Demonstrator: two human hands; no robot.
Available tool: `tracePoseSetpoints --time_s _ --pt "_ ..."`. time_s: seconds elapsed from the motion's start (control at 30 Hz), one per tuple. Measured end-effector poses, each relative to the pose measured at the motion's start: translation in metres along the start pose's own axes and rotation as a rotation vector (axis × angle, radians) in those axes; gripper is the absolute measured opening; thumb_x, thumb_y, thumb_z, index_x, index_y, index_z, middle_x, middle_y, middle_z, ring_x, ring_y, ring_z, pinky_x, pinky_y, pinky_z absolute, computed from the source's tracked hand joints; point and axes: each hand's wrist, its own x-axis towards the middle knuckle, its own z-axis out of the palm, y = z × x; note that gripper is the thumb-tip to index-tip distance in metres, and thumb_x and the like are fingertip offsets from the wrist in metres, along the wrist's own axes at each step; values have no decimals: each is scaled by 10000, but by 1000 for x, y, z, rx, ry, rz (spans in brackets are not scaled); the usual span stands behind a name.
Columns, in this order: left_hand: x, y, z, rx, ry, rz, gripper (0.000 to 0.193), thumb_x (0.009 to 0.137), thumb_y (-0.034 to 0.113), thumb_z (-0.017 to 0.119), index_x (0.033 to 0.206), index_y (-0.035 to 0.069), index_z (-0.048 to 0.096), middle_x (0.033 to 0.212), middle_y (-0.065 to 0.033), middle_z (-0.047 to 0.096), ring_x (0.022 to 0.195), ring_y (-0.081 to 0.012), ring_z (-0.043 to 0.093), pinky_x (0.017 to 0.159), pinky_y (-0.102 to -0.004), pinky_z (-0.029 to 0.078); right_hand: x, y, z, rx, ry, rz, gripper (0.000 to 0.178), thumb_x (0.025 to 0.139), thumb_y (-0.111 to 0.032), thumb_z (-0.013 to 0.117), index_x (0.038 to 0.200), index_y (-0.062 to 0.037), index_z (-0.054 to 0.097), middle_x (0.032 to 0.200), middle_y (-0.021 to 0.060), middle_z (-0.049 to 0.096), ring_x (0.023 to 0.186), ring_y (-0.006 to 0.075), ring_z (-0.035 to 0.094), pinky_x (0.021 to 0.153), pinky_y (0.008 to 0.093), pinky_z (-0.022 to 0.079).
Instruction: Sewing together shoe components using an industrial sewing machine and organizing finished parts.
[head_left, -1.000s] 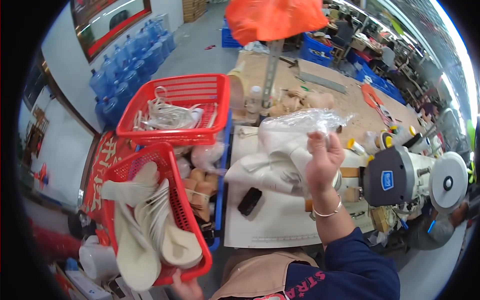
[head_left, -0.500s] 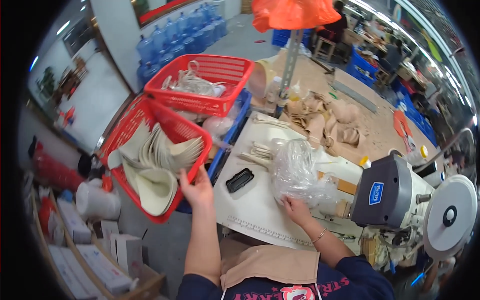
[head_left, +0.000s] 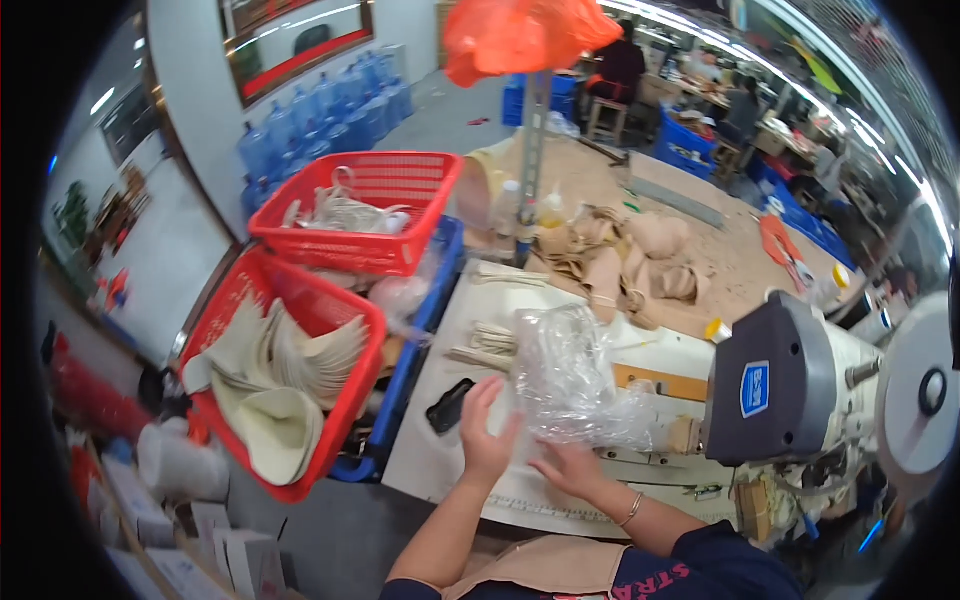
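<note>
A clear plastic bag (head_left: 568, 375), crinkled and shiny, lies on the white sewing-machine table (head_left: 425, 470). My left hand (head_left: 487, 437) hovers at the bag's left side with its fingers apart and nothing in them. Close to its fingertips sits a small black rectangular tray (head_left: 450, 406). At the bag's lower edge is my right hand (head_left: 575, 470), slightly blurred, thumb and fingers parted; whether it touches the plastic is hard to see. Bundled cream strips (head_left: 487, 345) lie just left of the bag, and more strips (head_left: 510, 273) lie farther back.
On the left, a red basket (head_left: 372, 345) holds cream curved pieces (head_left: 290, 365); another red basket (head_left: 340, 240) behind it holds white cords. A blue crate (head_left: 385, 440) stands beneath them. The sewing machine (head_left: 765, 385) is at right. Tan pieces (head_left: 625, 260) lie beyond the table.
My left hand has left the red basket's rim and moved right to the bag. The basket has settled lower and left. My right hand has opened at the bag's near edge. The view has shifted.
</note>
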Motion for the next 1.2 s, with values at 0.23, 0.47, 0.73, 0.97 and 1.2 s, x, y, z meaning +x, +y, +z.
tracePoseSetpoints --time_s 0.23,0.47,0.73,0.97,1.2 --pt "-10 -5 27 -100 -429 39 246 817 168 581 1049 90 561 1005 -45 587 1017 -189 531 874 -394 408 -52 21 -11 124 287 86 419 680 -84 729 1060 -16 564 1073 166 570 895 291 579 756 372 485" --pt "-95 -19 -8 -1235 -50 -155 171 879 180 490 1022 106 548 983 -40 579 957 -193 543 881 -416 423 -40 36 -14 -212 466 -75 416 687 -216 733 1013 -19 566 1097 148 536 996 293 517 763 372 463" --pt "-153 15 -34 -810 -24 -542 510 852 192 569 1288 144 310 1190 -63 454 995 -202 491 792 -376 454 -37 -6 -18 409 579 -5 194 802 -148 627 727 30 604 669 127 607 568 172 558 553 297 439" --pt "-160 4 -26 -437 -92 -480 587 801 156 665 1281 125 329 1180 -51 472 988 -169 515 695 -342 488 -62 18 -31 205 442 138 259 824 -209 592 919 31 623 905 175 630 830 257 598 732 339 459" --pt "-138 -18 -21 -691 66 -418 510 809 56 600 1258 95 360 1154 -79 507 1027 -237 525 772 -411 486 -58 47 -5 1083 158 552 238 861 -229 554 791 -3 576 655 28 542 577 125 498 533 266 401"
